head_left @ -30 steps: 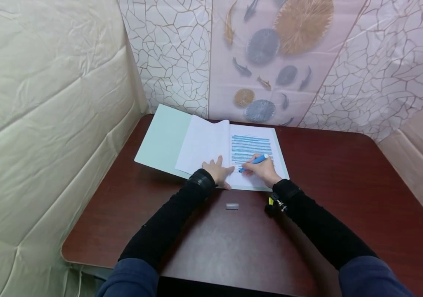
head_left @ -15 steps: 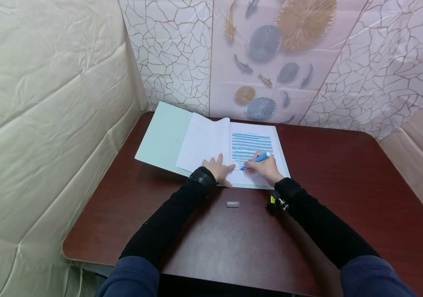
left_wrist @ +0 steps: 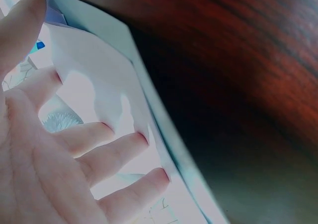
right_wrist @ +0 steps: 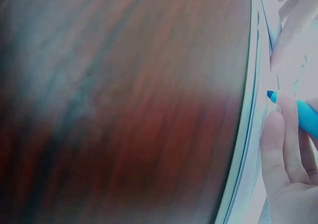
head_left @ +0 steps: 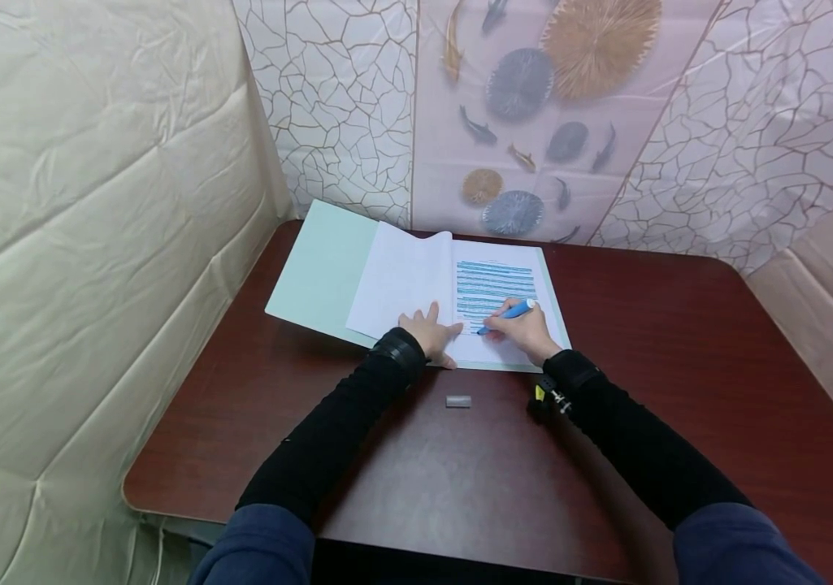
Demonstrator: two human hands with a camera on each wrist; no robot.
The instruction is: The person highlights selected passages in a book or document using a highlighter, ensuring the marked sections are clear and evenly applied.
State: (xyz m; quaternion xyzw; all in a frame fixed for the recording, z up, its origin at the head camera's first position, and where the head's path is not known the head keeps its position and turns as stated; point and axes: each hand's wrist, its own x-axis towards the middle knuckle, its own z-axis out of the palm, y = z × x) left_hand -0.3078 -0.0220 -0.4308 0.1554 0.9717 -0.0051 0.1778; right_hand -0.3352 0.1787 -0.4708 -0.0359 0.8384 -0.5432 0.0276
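Note:
A pale green folder (head_left: 324, 268) lies spread on the table with white pages inside. On its right-hand page (head_left: 500, 253), rows of printed text are coloured over in blue. My right hand (head_left: 526, 331) grips a blue highlighter (head_left: 516, 309), its tip down at the lowest blue row. In the right wrist view the highlighter's dark blue tip (right_wrist: 271, 94) shows just past the fingertips. My left hand (head_left: 429, 335) rests with spread fingers on the turned-over left page (head_left: 401, 272), near the fold and the lower edge. The left wrist view shows these fingers (left_wrist: 114, 157) pressing on white paper.
A small grey cylindrical cap (head_left: 457, 401) lies on the dark red-brown table (head_left: 504, 479) in front of the folder. A small black and yellow object (head_left: 539, 400) shows beside my right wrist. Patterned sheeting (head_left: 343, 106) hangs behind the table, and quilted cream cloth (head_left: 94, 244) covers the left side.
My right hand has moved the highlighter tip slightly to the right along the lowest row, where a short blue stroke shows. The left hand stays in place on the page.

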